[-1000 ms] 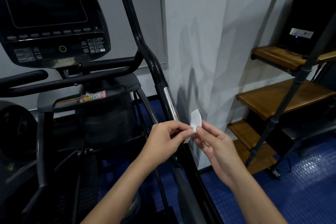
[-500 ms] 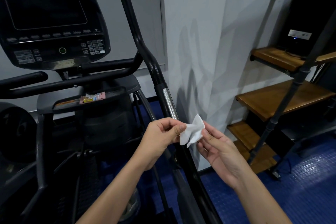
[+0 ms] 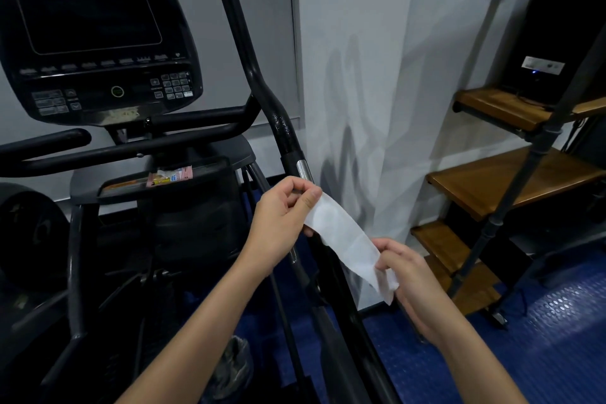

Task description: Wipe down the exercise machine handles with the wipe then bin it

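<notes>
A white wipe (image 3: 344,239) is stretched into a long strip between my two hands. My left hand (image 3: 282,216) pinches its upper end, and my right hand (image 3: 410,275) pinches its lower end. Both hands hover just in front of the machine's black right handle (image 3: 278,121), which curves down from the top and carries a silver sensor strip (image 3: 304,170). The wipe does not touch the handle. A second black handle (image 3: 42,143) sticks out at the left under the console (image 3: 95,43).
A tray (image 3: 210,170) below the console holds small packets. Close on the right of the handle is a white wall (image 3: 360,75). A wooden shelf rack (image 3: 511,180) with black pipes stands on the right over blue flooring (image 3: 541,338).
The wipe was a small folded piece held between both hands. My hands have moved apart, the right one down and to the right, and the wipe has unfolded into a long strip.
</notes>
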`<control>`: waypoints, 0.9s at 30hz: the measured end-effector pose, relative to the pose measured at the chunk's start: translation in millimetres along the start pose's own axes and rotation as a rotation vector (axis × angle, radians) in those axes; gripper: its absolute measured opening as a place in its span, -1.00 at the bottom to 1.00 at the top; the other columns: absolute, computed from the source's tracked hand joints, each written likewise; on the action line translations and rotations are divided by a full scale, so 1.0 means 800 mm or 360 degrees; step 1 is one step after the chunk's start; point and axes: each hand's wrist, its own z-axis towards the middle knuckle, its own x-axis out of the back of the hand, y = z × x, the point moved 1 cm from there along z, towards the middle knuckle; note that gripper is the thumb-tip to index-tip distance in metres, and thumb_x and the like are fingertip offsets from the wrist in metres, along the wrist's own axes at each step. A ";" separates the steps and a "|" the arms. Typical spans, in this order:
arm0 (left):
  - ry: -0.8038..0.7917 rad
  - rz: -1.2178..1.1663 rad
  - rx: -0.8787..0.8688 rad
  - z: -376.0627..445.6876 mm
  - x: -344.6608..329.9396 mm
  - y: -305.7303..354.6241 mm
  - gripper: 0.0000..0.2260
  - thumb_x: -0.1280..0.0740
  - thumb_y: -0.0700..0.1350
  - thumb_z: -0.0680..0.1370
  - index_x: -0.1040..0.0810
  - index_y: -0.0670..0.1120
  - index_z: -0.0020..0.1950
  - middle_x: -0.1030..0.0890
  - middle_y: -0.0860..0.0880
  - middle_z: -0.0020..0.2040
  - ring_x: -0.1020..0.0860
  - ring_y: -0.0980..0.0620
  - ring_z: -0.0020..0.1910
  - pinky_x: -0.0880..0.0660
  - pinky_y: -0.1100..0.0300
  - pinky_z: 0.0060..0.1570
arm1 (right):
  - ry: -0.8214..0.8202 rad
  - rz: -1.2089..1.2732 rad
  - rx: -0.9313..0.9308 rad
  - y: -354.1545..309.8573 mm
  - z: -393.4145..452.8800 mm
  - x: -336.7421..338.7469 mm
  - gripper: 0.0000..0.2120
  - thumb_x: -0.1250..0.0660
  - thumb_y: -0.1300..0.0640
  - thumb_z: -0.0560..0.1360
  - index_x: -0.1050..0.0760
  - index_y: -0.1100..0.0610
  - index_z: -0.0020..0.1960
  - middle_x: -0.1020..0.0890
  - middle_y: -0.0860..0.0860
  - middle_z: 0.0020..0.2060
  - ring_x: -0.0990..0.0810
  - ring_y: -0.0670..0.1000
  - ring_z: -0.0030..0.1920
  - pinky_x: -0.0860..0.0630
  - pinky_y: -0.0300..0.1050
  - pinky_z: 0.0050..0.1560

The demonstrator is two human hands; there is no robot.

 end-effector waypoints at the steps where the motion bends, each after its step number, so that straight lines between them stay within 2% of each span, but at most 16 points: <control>1: -0.0006 -0.0031 0.0017 0.001 -0.001 0.002 -0.89 -0.36 -0.13 0.66 -0.60 -0.17 0.05 -0.70 -0.07 -0.22 -0.59 0.02 -0.34 -0.52 0.22 -0.38 | 0.0005 -0.0062 0.0031 0.000 -0.001 -0.003 -0.68 -0.20 0.32 0.54 -0.64 0.04 0.08 -0.72 -0.14 -0.05 -0.65 -0.12 0.01 -0.52 -0.22 -0.03; 4: -0.0033 -0.0091 0.0067 0.003 -0.008 0.005 -0.88 -0.40 -0.12 0.64 -0.62 -0.18 0.05 -0.67 -0.12 -0.22 -0.55 -0.02 -0.43 -0.50 0.23 -0.39 | 0.0066 -0.0164 0.0197 -0.001 -0.001 -0.010 -0.77 -0.29 0.28 0.56 -0.59 -0.02 0.06 -0.66 -0.12 -0.10 -0.61 -0.16 -0.07 -0.50 -0.35 -0.15; 7: -0.0054 -0.0142 0.0101 0.002 -0.015 0.008 -0.85 -0.40 -0.11 0.63 -0.61 -0.19 0.06 -0.63 -0.09 -0.27 -0.55 -0.02 -0.49 -0.50 0.22 -0.41 | 0.0067 -0.0225 0.0355 -0.002 -0.003 -0.019 -0.78 -0.38 0.22 0.54 -0.53 -0.08 0.07 -0.62 -0.14 -0.06 -0.60 -0.14 0.00 -0.54 -0.24 0.01; 10: -0.0087 -0.0202 0.0139 -0.001 -0.020 0.013 -0.82 -0.41 -0.11 0.63 -0.60 -0.23 0.10 -0.64 -0.13 -0.25 -0.57 -0.03 -0.49 -0.54 0.17 -0.37 | 0.0108 -0.0143 0.0714 -0.007 -0.010 -0.028 -0.78 -0.44 0.19 0.50 -0.50 0.07 0.11 -0.60 -0.02 -0.03 -0.61 0.00 0.06 -0.57 -0.07 0.12; 14: -0.0091 -0.0253 0.0163 -0.004 -0.024 0.022 -0.82 -0.43 -0.17 0.61 -0.59 -0.29 0.10 -0.61 -0.16 -0.28 -0.58 -0.02 -0.50 -0.56 0.21 -0.39 | 0.0295 -0.0049 0.1064 -0.021 -0.026 -0.039 -0.74 -0.55 0.04 0.45 -0.57 0.08 0.05 -0.63 0.01 -0.08 -0.63 0.10 0.03 -0.58 -0.15 0.07; 19: -0.0084 -0.0214 0.0155 -0.005 -0.024 0.024 -0.86 -0.43 -0.22 0.61 -0.60 -0.30 0.05 -0.63 -0.15 -0.32 -0.60 -0.01 -0.49 -0.56 0.24 -0.40 | 0.0335 -0.0075 0.1064 -0.035 -0.031 -0.043 -0.77 -0.53 0.09 0.42 -0.67 0.05 0.07 -0.72 -0.01 -0.08 -0.69 0.05 0.02 -0.63 -0.13 0.05; 27: -0.0064 -0.0166 0.0192 -0.005 -0.024 0.023 -0.88 -0.43 -0.23 0.60 -0.62 -0.29 0.03 -0.63 -0.22 -0.28 -0.59 0.00 -0.48 -0.54 0.25 -0.41 | 0.0370 -0.0181 0.1121 -0.039 -0.028 -0.040 -0.87 -0.49 0.14 0.48 -0.72 0.06 0.03 -0.73 -0.03 -0.09 -0.70 0.05 0.00 -0.64 -0.11 0.00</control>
